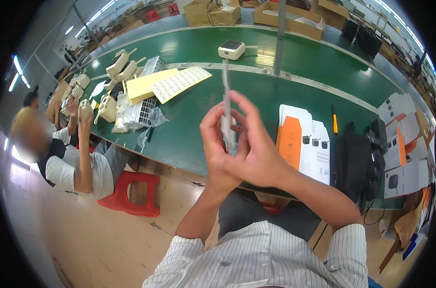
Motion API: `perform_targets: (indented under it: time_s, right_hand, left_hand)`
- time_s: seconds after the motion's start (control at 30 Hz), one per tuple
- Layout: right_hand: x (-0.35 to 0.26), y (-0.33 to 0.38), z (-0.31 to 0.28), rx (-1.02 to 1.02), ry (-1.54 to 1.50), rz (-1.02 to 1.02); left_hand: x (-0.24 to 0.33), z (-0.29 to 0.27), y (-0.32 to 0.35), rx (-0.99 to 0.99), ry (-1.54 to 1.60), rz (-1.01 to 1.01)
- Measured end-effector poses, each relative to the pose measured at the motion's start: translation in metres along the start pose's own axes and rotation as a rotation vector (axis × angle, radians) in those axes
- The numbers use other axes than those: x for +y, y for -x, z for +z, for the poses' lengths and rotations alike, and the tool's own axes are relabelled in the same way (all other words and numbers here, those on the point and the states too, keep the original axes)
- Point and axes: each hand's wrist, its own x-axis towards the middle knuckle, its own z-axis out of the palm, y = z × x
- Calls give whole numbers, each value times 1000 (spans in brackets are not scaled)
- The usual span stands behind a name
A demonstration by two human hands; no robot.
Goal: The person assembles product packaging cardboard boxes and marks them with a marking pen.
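Both my hands are raised together over the green table (189,144), wrists close to each other. Between them stands a thin, flat, greyish-white piece (226,86), seen almost edge-on, so its kind does not show. My left hand (213,139) closes on its left side. From the right, my right hand (258,156) grips it with bent fingers, the thumb side partly hidden. On the table by my right forearm lie flat white and orange printed cartons (289,139).
A small white device with a dark top (232,49) sits on the green conveyor (179,44). Sticker sheets (182,84) and bagged parts lie left. An orange pen (334,120), black bag (350,163) and more cartons (400,180) are right. A co-worker sits left on a red stool (148,192).
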Motion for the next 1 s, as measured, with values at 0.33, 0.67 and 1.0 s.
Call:
perform_targets:
  time_s: [0.33,0.67,1.0]
  right_hand:
    - [9,-17,-55,135,-355,291]
    - [23,-19,-5,147,-535,264]
    - [44,-17,-5,166,-195,34]
  left_hand:
    - [11,-55,-47,51,-329,263]
    - [4,-65,-30,-152,72,-11]
    - [-21,-66,-27,-97,-136,243]
